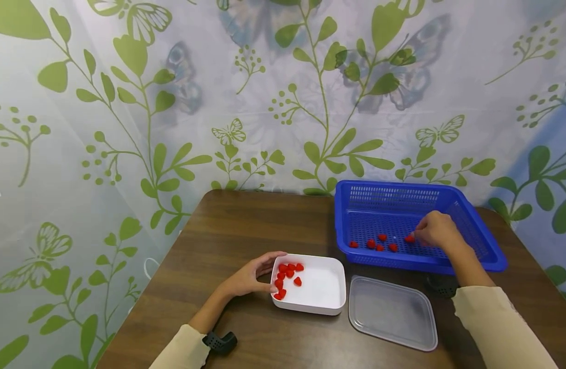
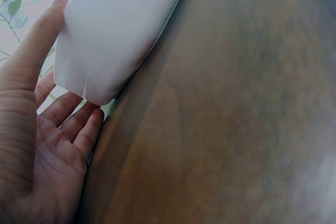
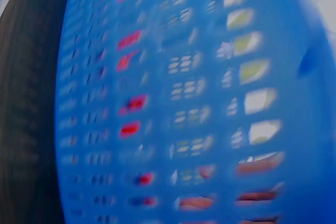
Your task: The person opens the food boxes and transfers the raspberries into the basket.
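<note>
Fingers of the left hand spread around the left end of the white box, thumb at its near corner; box flat on the desk, small red pieces mostly at that end. Translucent lid just beside, to the right. Farther off, blue basket: right hand inside, fingers pinching a red piece, others scattered near it. Whether it touches the basket floor, cannot tell. Step, I judge: picking from the basket. Next move calls for a steady pinch and a lift clear of the rim.

One basket, box, lid; about fifteen red pieces
</note>
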`<state>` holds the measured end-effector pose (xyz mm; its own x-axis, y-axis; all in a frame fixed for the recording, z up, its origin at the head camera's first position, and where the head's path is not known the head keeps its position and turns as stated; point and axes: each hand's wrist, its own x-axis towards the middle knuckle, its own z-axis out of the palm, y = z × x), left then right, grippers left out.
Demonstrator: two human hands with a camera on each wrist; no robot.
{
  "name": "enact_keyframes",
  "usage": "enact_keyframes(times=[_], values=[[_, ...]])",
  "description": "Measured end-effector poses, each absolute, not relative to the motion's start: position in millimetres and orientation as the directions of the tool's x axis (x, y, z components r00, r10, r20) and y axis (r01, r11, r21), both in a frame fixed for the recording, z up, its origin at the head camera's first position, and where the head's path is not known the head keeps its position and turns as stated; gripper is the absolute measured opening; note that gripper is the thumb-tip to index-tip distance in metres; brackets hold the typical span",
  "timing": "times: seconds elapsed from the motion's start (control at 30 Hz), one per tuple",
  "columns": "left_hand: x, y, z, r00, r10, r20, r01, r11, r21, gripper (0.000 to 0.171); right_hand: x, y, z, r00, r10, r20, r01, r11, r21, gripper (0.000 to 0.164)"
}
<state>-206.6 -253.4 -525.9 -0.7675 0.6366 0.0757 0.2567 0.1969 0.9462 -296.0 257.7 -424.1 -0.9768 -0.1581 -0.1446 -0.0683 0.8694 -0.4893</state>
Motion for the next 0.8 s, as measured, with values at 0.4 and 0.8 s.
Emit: enact_keyframes(times=[0.4, 0.8], values=[[-212.4, -254.8, -532.1, -0.743, 0.659, 0.115, 0.295, 0.168, 0.941, 0.081, -254.1, 220.0, -392.7, -0.984, -0.099, 0.150, -0.168, 0.797, -0.580, 0.032], [-212.0, -252.5, -531.3, -0.752, 0.648, 0.121, 0.295, 0.166, 0.941, 0.083, -215.4, 173.0, -373.0, -0.930, -0.092, 0.357, -0.310, 0.716, -0.625, 0.017]])
